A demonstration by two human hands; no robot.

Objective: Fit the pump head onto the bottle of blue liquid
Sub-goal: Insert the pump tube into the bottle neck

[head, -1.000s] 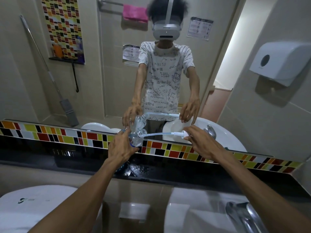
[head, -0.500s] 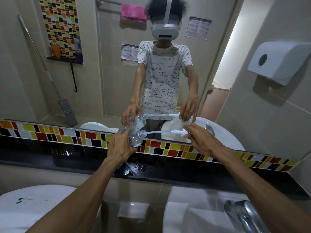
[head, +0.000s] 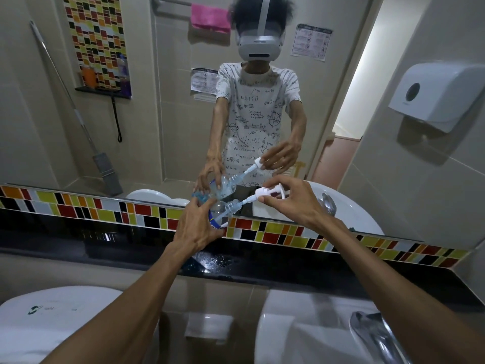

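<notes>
My left hand (head: 196, 227) grips a clear plastic bottle (head: 221, 211) with blue liquid, tilted so its neck points right, held over the black ledge in front of the mirror. My right hand (head: 291, 200) pinches the white pump head (head: 269, 191) between thumb and fingers. The pump's thin dip tube runs down-left into the bottle's neck (head: 235, 206). The pump collar is still a short way out from the neck. The mirror shows the same hands, bottle and pump from the other side.
A black ledge (head: 288, 261) with a strip of coloured tiles (head: 301, 232) runs below the mirror. A white sink (head: 301, 334) with a chrome tap (head: 378, 334) lies at lower right. A white dispenser (head: 39, 316) sits at lower left, a paper towel dispenser (head: 435, 95) on the right wall.
My right hand has slid the pump head left toward the bottle, pushing more of the dip tube into the neck. The bottle stays tilted in my left hand.
</notes>
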